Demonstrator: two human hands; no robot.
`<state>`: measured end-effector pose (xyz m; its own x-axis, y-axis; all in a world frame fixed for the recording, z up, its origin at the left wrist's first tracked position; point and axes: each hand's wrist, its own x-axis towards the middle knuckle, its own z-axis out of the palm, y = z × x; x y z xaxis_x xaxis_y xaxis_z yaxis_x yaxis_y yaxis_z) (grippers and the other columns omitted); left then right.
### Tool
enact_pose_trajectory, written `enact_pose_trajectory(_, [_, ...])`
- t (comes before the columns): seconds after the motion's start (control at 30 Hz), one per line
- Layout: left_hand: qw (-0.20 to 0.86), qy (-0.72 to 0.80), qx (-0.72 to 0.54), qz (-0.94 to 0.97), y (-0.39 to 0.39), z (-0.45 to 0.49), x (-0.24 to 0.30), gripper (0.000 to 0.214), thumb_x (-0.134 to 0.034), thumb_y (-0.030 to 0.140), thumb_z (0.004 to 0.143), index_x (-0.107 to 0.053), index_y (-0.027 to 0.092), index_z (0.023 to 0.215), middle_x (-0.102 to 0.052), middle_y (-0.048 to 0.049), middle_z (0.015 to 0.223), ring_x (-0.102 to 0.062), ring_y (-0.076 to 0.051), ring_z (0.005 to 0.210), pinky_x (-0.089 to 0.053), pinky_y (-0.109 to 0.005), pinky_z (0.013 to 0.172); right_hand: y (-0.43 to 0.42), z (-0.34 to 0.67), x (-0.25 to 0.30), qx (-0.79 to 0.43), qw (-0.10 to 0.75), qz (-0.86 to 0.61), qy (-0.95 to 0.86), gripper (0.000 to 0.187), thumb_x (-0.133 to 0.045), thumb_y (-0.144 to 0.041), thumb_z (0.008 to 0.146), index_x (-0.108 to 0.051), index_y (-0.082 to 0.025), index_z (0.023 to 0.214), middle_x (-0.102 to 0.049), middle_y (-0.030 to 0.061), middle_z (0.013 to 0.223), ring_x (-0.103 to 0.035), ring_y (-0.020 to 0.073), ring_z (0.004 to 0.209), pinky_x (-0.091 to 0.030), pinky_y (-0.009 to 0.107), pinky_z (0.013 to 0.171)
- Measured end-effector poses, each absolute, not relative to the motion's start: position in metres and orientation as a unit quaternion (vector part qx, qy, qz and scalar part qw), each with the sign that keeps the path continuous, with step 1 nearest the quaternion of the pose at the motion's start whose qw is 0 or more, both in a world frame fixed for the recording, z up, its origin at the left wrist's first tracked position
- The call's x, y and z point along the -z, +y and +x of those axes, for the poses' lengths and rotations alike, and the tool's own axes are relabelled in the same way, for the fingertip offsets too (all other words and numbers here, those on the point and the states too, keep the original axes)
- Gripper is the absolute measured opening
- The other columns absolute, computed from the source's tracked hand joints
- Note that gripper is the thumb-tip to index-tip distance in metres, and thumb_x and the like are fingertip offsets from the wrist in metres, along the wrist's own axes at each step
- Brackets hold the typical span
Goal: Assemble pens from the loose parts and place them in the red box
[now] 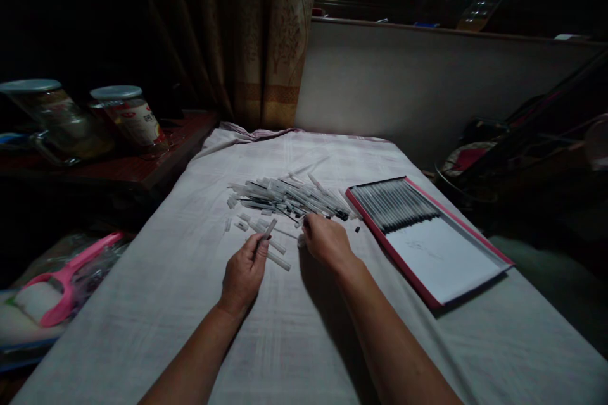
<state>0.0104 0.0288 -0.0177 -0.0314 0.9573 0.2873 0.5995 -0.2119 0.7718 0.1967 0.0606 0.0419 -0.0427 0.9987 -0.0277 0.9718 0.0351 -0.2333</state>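
Observation:
My left hand (243, 269) is closed around a translucent pen barrel (270, 229) that points up and away from me. Just right of it, my right hand (325, 237) reaches to the near edge of a heap of pen parts (289, 195), its fingers bent together; what they pinch, if anything, is hidden. Clear tubes, grey sticks and small dark caps make up this heap. Between my hands a few loose clear tubes (278, 261) lie on the cloth. To the right, a shallow red-edged box (430, 294) holds a row of pens (396, 202) with dark ends, side by side.
A pale checked cloth (190, 329) covers the table. One small black piece (358, 229) lies near the box. At left, a dark side table (166, 152) bears lidded jars (135, 117); below is a pink-handled item (71, 272). A curtain (266, 44) hangs behind.

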Motion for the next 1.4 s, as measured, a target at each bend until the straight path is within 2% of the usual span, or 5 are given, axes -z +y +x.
enact_pose_trajectory(0.23, [0.100, 0.523, -0.457, 0.713, 0.032, 0.006, 0.024, 0.026, -0.050, 0.035, 0.095, -0.069, 0.022, 0.106, -0.074, -0.0049, 0.097, -0.068, -0.020, 0.092, -0.052, -0.032, 0.083, 0.050, 0.243, -0.051, -0.326, 0.499, -0.587, -0.548, 0.018, -0.064, -0.036, 0.075, -0.068, -0.019, 0.076, -0.066, 0.0011, 0.067, -0.057, 0.0140, 0.059, -0.042, 0.026, 0.056])
enact_pose_trajectory(0.4, [0.103, 0.512, -0.448, 0.726, 0.032, 0.006, 0.023, 0.025, -0.050, 0.030, 0.096, -0.069, 0.023, 0.110, -0.073, -0.0047, 0.101, -0.067, -0.020, 0.095, -0.051, -0.033, 0.085, 0.049, 0.257, -0.067, -0.406, 0.604, -0.512, -0.456, 0.034, -0.074, -0.051, 0.068, -0.069, -0.019, 0.072, -0.055, -0.0029, 0.054, -0.041, 0.0085, 0.046, -0.030, 0.022, 0.043])
enact_pose_trajectory(1.03, [0.083, 0.507, -0.411, 0.753, 0.030, 0.007, 0.024, 0.023, -0.051, 0.028, 0.095, -0.069, 0.025, 0.109, -0.072, -0.0038, 0.096, -0.065, -0.020, 0.091, -0.046, -0.035, 0.083, 0.045, 0.242, -0.066, -0.411, 0.536, -0.529, -0.513, 0.039, -0.072, -0.054, 0.068, -0.073, -0.015, 0.073, -0.061, 0.0013, 0.060, -0.047, 0.0100, 0.051, -0.036, 0.023, 0.047])
enact_pose_trajectory(1.3, [0.084, 0.490, -0.405, 0.767, 0.027, 0.010, 0.019, 0.023, -0.049, 0.030, 0.096, -0.068, 0.024, 0.108, -0.074, -0.0042, 0.097, -0.066, -0.019, 0.091, -0.045, -0.036, 0.086, 0.045, 0.228, -0.048, -0.443, 0.419, -0.510, -0.606, 0.037, -0.060, -0.048, 0.081, -0.077, -0.015, 0.080, -0.068, 0.0042, 0.066, -0.057, 0.0139, 0.058, -0.044, 0.025, 0.054])
enact_pose_trajectory(1.4, [0.079, 0.479, -0.408, 0.774, 0.026, 0.011, 0.016, 0.024, -0.049, 0.031, 0.096, -0.067, 0.024, 0.109, -0.075, -0.0042, 0.097, -0.067, -0.020, 0.091, -0.046, -0.036, 0.087, 0.042, 0.217, -0.040, -0.437, 0.342, -0.483, -0.678, 0.028, -0.060, -0.037, 0.083, -0.077, -0.018, 0.095, -0.073, 0.0043, 0.079, -0.065, 0.0178, 0.073, -0.049, 0.028, 0.066])
